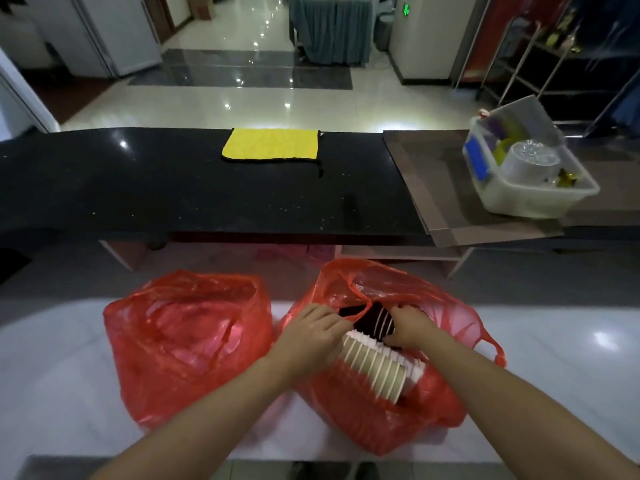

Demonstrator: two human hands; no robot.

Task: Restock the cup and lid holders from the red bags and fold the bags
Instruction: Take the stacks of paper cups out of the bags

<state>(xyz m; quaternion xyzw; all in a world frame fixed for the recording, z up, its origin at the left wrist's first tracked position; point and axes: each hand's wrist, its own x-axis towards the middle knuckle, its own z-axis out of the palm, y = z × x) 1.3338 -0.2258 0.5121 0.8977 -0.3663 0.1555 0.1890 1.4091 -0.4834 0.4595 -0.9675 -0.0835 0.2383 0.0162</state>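
Red bags: two on the pale surface [52,358] nearest the person, side by side and just touching at their inner edges. Left red bag [187,344] stands with its mouth open and rumpled; contents cannot be made out through the plastic. No hand touches it.

Right red bag [374,420] lies with its mouth open toward the person; one loop handle [493,348] hangs out on its right side. Inside it, a nested stack of paper cups [375,367] lies on its side, tan walls with white rims, running diagonally from upper left to lower right. Behind the stack, deeper in the bag, a dark stack with pale stripes [375,322]; cups or lids, cannot tell which.

Left hand [313,336]: inside the mouth of the right bag, fingers curled over the upper-left end of the cup stack, gripping it. A strip of red plastic crosses just above the knuckles.

Right hand [410,327]: also inside the bag mouth, fingers curled down onto the top of the cup stack where it meets the dark stack, holding there. Both forearms reach in from the lower edge of the view.

Beyond the pale surface, a raised black counter [138,188] runs across the view. On it, near the middle, a yellow cloth [272,143] lies flat at the far edge. Further right, a clear plastic bin [540,199] sits on a brown mat [440,188]; it holds clear plastic containers and some coloured items, not identifiable.
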